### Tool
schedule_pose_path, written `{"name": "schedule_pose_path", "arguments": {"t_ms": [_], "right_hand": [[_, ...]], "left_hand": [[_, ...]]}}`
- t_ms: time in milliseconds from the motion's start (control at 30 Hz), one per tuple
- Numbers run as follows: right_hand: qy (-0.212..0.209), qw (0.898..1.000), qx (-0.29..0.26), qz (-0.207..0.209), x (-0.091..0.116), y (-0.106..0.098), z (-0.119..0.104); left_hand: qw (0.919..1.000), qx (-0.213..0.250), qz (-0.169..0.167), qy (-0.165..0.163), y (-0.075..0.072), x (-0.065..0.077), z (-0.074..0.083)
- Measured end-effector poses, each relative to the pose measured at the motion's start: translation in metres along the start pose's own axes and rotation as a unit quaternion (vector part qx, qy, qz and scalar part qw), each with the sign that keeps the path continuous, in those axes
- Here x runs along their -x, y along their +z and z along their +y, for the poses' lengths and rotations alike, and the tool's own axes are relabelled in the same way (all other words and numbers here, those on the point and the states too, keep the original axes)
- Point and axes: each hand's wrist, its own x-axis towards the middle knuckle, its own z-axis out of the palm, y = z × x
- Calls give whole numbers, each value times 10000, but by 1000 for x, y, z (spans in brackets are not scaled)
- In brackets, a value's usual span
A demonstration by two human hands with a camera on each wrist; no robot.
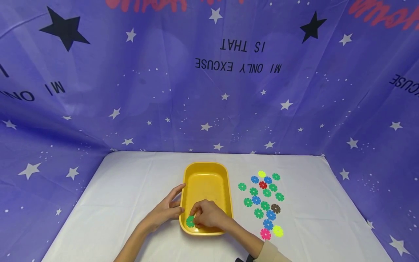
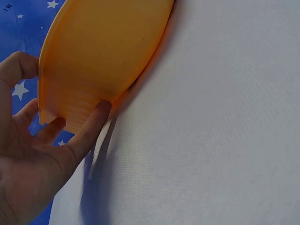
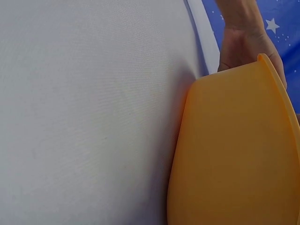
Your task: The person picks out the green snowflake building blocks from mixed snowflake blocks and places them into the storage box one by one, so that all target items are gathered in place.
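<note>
A yellow plastic tray (image 1: 206,168) stands on the white table. My left hand (image 1: 162,213) rests against its left side, fingertips and thumb at the rim. In the left wrist view, the fingers (image 2: 96,119) of that hand are spread against the tray's outer wall. My right hand (image 1: 209,215) is inside the near end of the tray, its thumb and bent fingers pinching a green snowflake disc (image 1: 190,221) close over the tray floor. The right wrist view shows only the tray's outer wall (image 3: 229,150) and the left hand (image 3: 243,49) beyond it.
Right of the tray, loose snowflake discs lie spread on the table (image 1: 327,193): several green and blue, two yellow, one red disc (image 1: 263,185), one brown disc (image 1: 275,208) and one pink disc (image 1: 265,234). A purple star-printed cloth (image 1: 183,109) hangs around the table.
</note>
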Motion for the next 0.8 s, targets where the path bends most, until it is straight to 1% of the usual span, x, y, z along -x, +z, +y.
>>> {"name": "schedule_pose_path", "arguments": {"t_ms": [200,333,433,500,600,733,800], "right_hand": [[-54,10000,21,20,0,-1,1],[-178,9997,81,117,0,-4,3],[-305,9991,-224,178,1,-11,3],[-410,9973,-563,210,4,-19,2],[-544,9912,-1173,280,12,-36,2],[-685,9842,-1538,552,25,-62,10],[-727,9818,-1600,717,31,-76,17]], "left_hand": [[10000,12,-31,5,0,0,0],[10000,43,-43,5,0,0,0],[10000,69,-29,-9,0,0,0],[10000,69,-12,-14,1,0,-1],[10000,48,17,-21,1,-1,-2],[10000,59,61,-28,0,-1,-2],[9999,59,94,-34,0,-1,-1]]}}
